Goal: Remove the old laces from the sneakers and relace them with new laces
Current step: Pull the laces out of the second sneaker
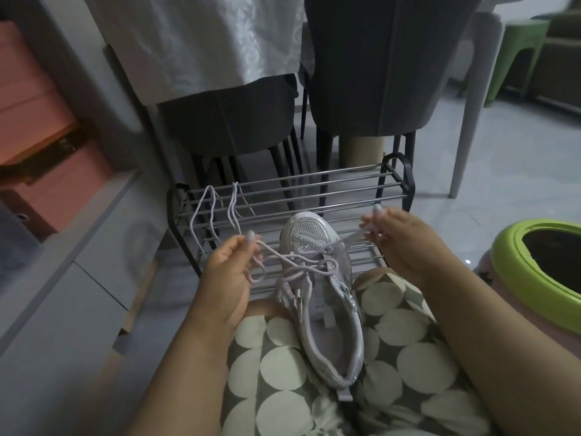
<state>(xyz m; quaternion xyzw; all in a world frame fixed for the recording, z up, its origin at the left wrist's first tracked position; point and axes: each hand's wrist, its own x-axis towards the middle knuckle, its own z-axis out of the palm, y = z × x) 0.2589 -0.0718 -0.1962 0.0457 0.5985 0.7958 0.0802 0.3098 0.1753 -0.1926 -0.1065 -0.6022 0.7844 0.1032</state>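
Both grips [228, 262] [388, 229] on lace [301, 265] ends

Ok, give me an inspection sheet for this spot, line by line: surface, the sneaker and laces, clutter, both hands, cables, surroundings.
Surface: lap in spotted fabric, in front of a metal shoe rack.
Job's things: one silver sneaker lies on the lap, toe toward the rack; its lace is threaded near the toe with both ends pulled out sideways. Spare laces hang over the rack's bars.
Clutter: green-rimmed tub at the right.
Grippers: left hand pinches one lace end; right hand pinches the other.
Cables: nothing seen.
Surroundings: dark chairs, white cloth, pink boxes, green stool, tiled floor.
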